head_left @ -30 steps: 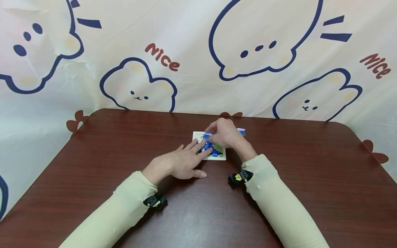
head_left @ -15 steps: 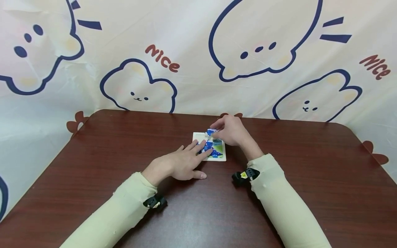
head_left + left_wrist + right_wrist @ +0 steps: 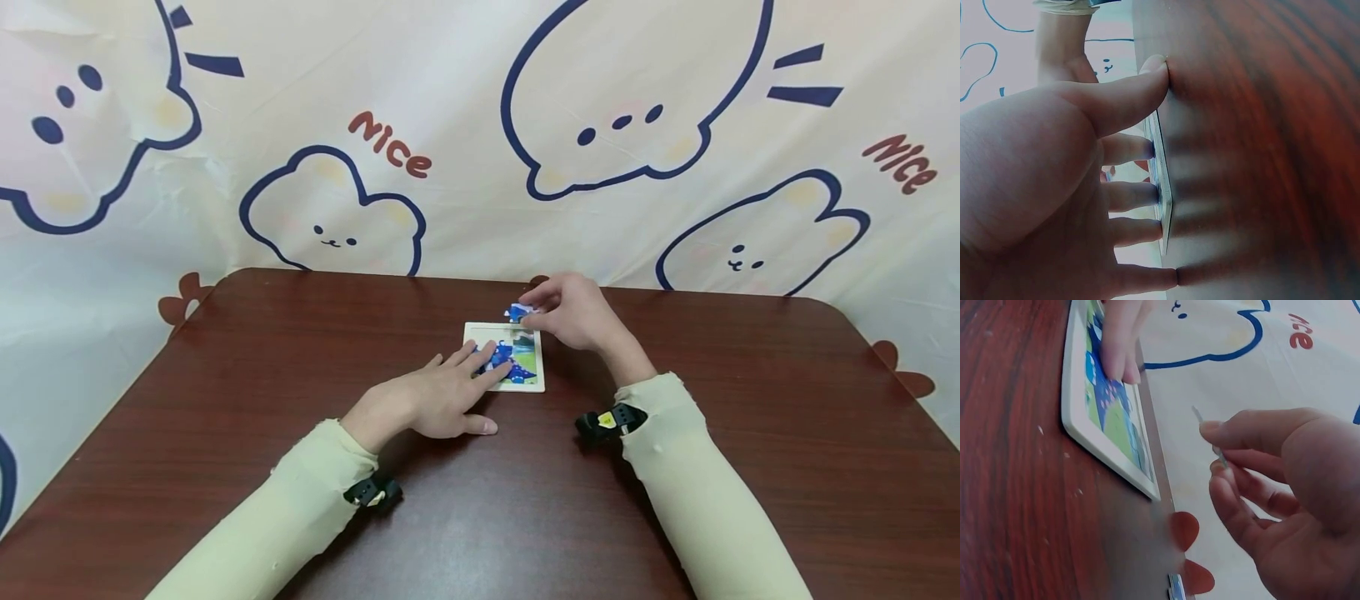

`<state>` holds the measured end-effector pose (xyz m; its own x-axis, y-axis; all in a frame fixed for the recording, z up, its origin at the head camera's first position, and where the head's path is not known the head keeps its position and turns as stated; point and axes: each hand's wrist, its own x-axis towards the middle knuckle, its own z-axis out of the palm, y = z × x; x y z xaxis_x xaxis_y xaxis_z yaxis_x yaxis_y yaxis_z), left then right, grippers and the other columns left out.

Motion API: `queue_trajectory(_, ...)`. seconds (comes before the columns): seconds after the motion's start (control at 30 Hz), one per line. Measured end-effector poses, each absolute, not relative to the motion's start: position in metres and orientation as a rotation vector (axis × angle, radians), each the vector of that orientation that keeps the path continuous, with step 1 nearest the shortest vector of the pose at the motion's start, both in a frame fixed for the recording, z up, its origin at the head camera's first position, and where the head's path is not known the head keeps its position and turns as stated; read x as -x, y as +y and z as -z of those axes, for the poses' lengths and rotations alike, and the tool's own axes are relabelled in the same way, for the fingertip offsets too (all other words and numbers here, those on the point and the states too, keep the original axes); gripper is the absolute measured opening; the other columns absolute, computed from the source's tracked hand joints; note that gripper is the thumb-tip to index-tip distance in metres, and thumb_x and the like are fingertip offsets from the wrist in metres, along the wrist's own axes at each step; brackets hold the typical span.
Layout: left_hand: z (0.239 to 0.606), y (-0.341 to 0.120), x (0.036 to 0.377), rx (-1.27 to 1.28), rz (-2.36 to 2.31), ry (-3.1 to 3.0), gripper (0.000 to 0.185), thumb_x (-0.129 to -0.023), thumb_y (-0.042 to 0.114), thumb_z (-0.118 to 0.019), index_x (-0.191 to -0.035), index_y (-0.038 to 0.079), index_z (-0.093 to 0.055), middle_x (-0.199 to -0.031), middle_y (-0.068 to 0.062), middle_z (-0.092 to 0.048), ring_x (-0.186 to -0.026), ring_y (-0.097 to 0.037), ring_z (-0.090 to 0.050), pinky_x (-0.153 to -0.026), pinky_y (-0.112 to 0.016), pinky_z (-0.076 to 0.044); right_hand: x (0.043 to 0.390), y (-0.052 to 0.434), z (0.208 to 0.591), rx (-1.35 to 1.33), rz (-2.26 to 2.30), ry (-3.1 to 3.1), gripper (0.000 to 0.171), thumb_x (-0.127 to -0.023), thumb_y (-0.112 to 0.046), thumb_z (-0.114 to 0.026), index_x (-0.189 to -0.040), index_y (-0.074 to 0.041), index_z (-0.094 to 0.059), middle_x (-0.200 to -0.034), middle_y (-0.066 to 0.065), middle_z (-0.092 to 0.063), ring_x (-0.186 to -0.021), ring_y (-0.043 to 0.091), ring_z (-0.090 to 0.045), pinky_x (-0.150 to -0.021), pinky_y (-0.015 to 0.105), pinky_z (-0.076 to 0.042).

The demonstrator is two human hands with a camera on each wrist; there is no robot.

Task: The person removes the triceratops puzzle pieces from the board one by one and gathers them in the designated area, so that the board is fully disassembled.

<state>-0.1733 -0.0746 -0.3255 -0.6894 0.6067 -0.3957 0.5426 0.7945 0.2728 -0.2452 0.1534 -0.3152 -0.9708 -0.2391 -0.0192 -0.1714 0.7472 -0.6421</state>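
The left hand [image 3: 431, 400] lies flat, its straight fingers [image 3: 491, 360] spread and pressing the blue pieces in the white puzzle tray [image 3: 480, 330] on the dark tabletop [image 3: 300, 350]; the right hand [image 3: 577, 315] pinches a small blue puzzle piece [image 3: 517, 312] between thumb and forefinger, lifted just above the tray's far edge; the step in hand looks like fitting a piece; next would be turning it to match the open gap and lowering it flat.

The puzzle tray [image 3: 503, 358] lay mid-table [image 3: 225, 400]. The left hand [image 3: 435, 398] rested on its near-left part. The right hand [image 3: 576, 313] held a piece [image 3: 517, 312] above its far edge.
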Motion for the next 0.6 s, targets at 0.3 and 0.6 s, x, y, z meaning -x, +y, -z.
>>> queue_trajectory(0.3, 0.325, -0.074, 0.173, -0.86, -0.183, 2.512, 0.084, -0.105, 0.052, -0.06, -0.172, 0.027, -0.017, -0.182, -0.007, -0.001, -0.168, -0.037, -0.001, -0.131, -0.068, -0.016, 0.247, 0.171, 0.314, 0.37, 1.142, 2.853, 0.025, -0.096, -0.022, -0.081, -0.12, -0.015, -0.081, -0.112, 0.009, -0.068, -0.098, 0.027, -0.06, -0.077, 0.034, -0.054)
queue_trajectory(0.6, 0.325, -0.074, 0.172, -0.86, -0.179, 2.518, 0.083, -0.105, 0.052, -0.06, -0.172, 0.026, -0.017, -0.182, -0.008, -0.001, -0.168, -0.037, -0.001, -0.131, -0.067, -0.016, 0.25, 0.189, 0.31, 0.376, 1.163, 2.857, 0.025, -0.096, -0.022, -0.081, -0.12, -0.014, -0.08, -0.113, 0.01, -0.07, -0.098, 0.027, -0.061, -0.08, 0.034, -0.052)
